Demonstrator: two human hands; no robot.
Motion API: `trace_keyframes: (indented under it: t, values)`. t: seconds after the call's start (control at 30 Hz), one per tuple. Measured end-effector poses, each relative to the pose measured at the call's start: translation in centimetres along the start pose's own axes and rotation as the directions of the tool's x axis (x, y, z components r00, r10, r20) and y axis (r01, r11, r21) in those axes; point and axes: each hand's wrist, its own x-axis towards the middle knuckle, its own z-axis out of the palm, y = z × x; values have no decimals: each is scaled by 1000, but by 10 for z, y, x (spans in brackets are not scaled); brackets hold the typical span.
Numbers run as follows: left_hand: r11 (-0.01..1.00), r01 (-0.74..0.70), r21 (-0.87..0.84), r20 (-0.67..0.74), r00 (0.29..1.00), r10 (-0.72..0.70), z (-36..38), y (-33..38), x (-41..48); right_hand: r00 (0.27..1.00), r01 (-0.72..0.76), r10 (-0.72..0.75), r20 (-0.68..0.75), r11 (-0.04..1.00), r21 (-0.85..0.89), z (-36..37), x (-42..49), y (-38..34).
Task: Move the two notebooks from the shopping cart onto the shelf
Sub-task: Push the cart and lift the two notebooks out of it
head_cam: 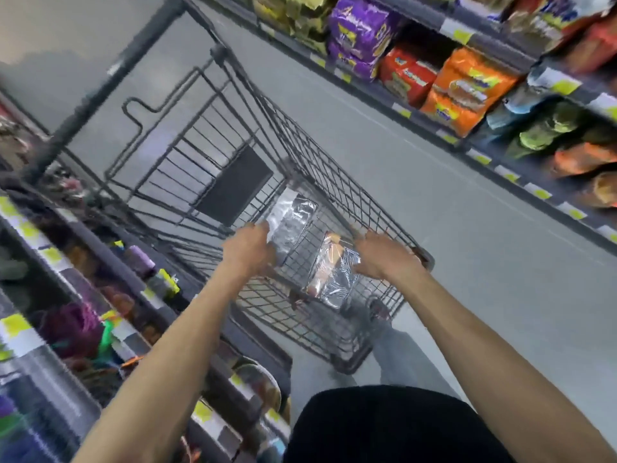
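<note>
- Gripping the cart by its near bar, we are curling both hands over it, well apart: the left hand at the bar's left end, the right hand towards its right end.
- We are seeing both notebooks lying in the cart's near basket between our hands, each in shiny clear wrap.
- The left notebook is lying just beside our left fingers; the right notebook, showing an orange cover through its wrap, is sitting just beside our right hand.
- We are standing on a grey floor between the left shelves and the right shelves.
- The right shelves are holding purple bags, red bags and orange bags, with yellow tags along the edges.
- Blur is smearing all print on bags, tags and notebooks, so we are reading no brand or word.
</note>
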Motion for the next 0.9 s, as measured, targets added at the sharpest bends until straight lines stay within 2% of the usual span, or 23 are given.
trace_keyframes:
  t: [0.17, 0.23, 0.33, 0.53, 0.7, 0.8, 0.9]
  values:
    - [996, -89, 4, 94, 992, 88, 29, -32, 77, 986, -164, 161, 35, 981, 103, 41, 53, -15]
    - [993, -114, 13, 151, 982, 111, 48, -42, 105, 972, -225, 204, 118, 953, 203, 61, 71, -21]
    - [993, -120, -8, 218, 969, 119, 75, -53, 141, 947, -319, 278, 162, 880, 352, 92, 93, -24]
    - [979, 22, -201, 251, 968, 29, 133, -72, 198, 853, -521, 445, 272, 703, 484, 172, 129, -17]
    - [946, 167, -277, 360, 931, -59, 181, -98, 240, 801, -583, 494, 337, 519, 625, 211, 143, -25]
    - [950, 215, -226, 326, 936, -134, 181, -92, 239, 772, -601, 531, 350, 431, 672, 231, 149, -35]
    - [969, 192, -156, 301, 944, -138, 181, -89, 236, 723, -626, 586, 366, 331, 706, 238, 153, -50]
